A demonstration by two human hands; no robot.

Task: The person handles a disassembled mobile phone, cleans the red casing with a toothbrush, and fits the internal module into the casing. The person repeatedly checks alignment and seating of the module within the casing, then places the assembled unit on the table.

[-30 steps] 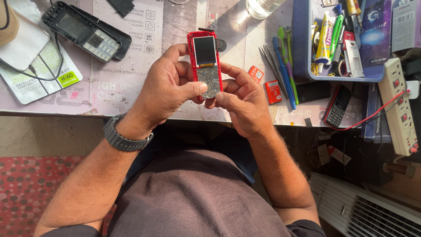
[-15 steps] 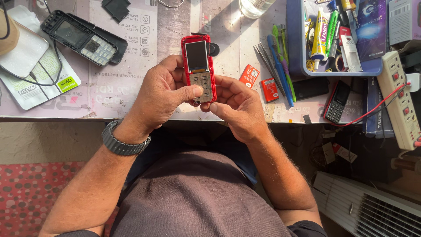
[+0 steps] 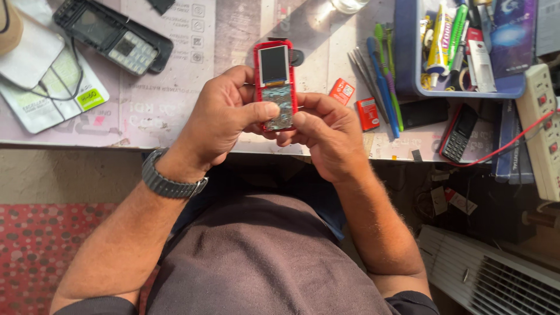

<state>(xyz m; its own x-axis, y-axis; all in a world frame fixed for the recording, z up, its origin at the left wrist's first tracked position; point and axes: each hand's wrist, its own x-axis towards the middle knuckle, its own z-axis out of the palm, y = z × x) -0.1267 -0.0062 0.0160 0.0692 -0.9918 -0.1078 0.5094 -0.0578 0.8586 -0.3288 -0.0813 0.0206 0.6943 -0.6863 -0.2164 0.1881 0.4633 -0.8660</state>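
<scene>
A small red phone point(image 3: 275, 76) with its keypad cover off and its board bare is held upright over the table's near edge. My left hand point(image 3: 219, 119) grips its left side, thumb pressed on the lower board. My right hand point(image 3: 326, 137) holds the lower right corner from below, thumb against the phone's bottom edge. A dark watch sits on my left wrist.
A black phone housing point(image 3: 114, 38) lies at the far left beside white packets point(image 3: 52, 81). Tweezers and pens point(image 3: 379, 76), two small red pieces point(image 3: 356, 102), a blue tray of tools point(image 3: 461, 46), a black-red phone point(image 3: 458, 131) and a power strip point(image 3: 545, 128) lie to the right.
The view has shifted slightly; both hands keep the red phone, and my thumbs have shifted a little on its lower part.
</scene>
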